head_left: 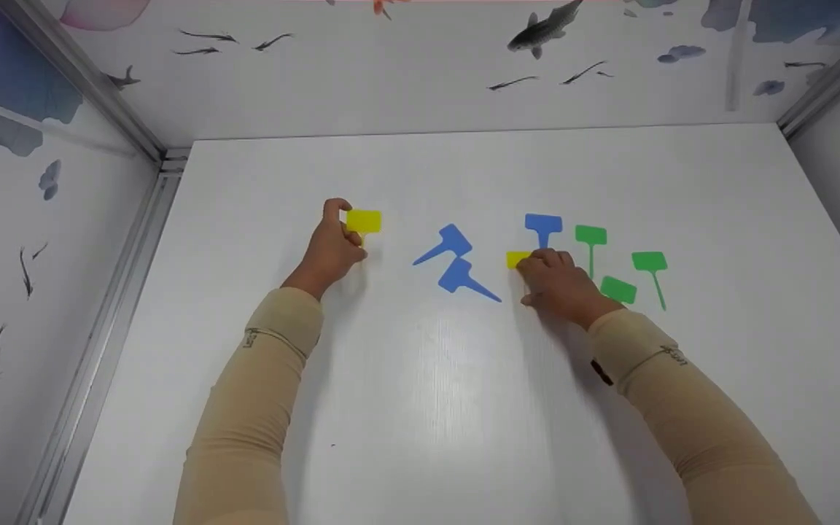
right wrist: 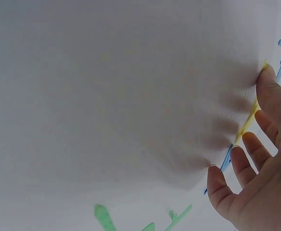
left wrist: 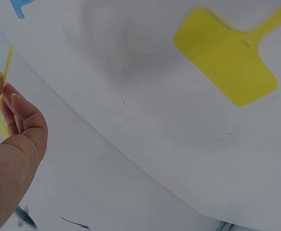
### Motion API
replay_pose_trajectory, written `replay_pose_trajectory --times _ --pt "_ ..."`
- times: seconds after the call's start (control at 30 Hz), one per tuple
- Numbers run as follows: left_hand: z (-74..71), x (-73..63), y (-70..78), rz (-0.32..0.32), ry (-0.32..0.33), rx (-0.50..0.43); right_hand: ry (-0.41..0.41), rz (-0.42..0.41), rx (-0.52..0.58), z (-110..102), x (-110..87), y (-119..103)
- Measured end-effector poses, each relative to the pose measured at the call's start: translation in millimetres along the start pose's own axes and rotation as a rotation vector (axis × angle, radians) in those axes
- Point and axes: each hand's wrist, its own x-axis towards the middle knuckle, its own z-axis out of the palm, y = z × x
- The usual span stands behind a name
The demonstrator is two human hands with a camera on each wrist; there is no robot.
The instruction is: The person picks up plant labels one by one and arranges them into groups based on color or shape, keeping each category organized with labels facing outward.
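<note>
Left of centre, the left hand (head_left: 334, 251) is pinching a yellow tag (head_left: 364, 221) between thumb and fingers, apparently low down, so its broad face is showing almost uncovered. A third yellow tag (left wrist: 217, 53) seems to be lying on the white table (head_left: 427, 415) beneath that wrist. Farther right, the right hand (head_left: 562, 288) is resting with its fingers spread over a second yellow tag (head_left: 515, 260), thumb and fingertips touching it well apart, perhaps to steady it; I cannot tell how firmly. Two blue tags (head_left: 453, 239) are lying close together between the hands, another blue tag (head_left: 542, 222) just beyond the right hand, and three green tags (head_left: 590, 235) to its right. Both forearms are reaching in from the near side.
</note>
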Motion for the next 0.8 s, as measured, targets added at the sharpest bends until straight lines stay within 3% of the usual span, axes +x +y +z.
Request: replay_pose_trajectory --times 0.6,0.8 --pt "-9.4 -17.2 -25.9 -0.061 -0.016 -0.002 -0.009 0.032 -0.018 1.0 3.1 -0.9" --pt "-8.2 -23.3 -35.2 -0.040 -0.019 -0.002 0.000 0.026 -0.011 2.0 3.0 0.4"
